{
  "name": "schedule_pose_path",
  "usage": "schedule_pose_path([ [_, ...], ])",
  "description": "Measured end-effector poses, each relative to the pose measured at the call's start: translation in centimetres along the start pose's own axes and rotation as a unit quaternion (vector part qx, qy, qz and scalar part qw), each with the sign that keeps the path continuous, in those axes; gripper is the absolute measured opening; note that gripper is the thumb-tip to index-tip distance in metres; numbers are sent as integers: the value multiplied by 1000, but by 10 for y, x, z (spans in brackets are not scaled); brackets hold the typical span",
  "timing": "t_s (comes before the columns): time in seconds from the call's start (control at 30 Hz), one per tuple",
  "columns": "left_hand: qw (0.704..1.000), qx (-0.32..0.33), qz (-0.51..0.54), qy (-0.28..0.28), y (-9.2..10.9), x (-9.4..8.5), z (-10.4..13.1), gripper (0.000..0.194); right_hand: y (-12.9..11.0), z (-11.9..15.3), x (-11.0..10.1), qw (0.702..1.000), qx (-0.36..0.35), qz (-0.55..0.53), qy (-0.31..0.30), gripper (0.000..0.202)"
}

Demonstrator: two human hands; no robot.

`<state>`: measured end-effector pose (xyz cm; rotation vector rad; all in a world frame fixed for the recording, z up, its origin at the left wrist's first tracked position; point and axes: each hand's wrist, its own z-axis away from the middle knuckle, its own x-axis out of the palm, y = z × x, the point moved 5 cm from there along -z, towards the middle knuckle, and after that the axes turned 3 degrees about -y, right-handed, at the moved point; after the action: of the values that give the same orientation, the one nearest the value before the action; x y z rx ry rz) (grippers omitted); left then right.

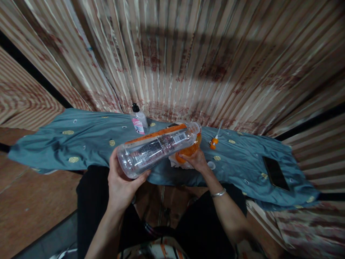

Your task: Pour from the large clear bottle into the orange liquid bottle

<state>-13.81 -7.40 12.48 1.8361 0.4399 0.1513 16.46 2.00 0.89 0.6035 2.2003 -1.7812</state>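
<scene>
A large clear plastic bottle [156,145] with an orange-edged label lies tilted in the air, its neck up at the right. My left hand [122,185] is wrapped round its base end. Under the neck, my right hand [195,159] holds an orange bottle [185,154], whose upper part is partly hidden behind the clear bottle's neck. The orange bottle stands over a crumpled white tissue [175,162]. An orange pump head [214,142] with a thin clear tube lies to the right on the cloth. A small white cap [211,165] rests near my right wrist.
A clear bottle with a black top and pink label [139,121] stands at the back left. A dark phone [275,172] lies at the right on the blue-green cloth [91,144]. Striped curtains [172,64] hang behind the narrow covered surface.
</scene>
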Motion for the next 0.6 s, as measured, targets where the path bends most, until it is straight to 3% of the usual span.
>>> schedule_pose_path([
  [0.6, 1000, 0, -9, 0, 2, 0, 0, 95, 0, 1, -1, 1000, 10, 1, 8, 81],
])
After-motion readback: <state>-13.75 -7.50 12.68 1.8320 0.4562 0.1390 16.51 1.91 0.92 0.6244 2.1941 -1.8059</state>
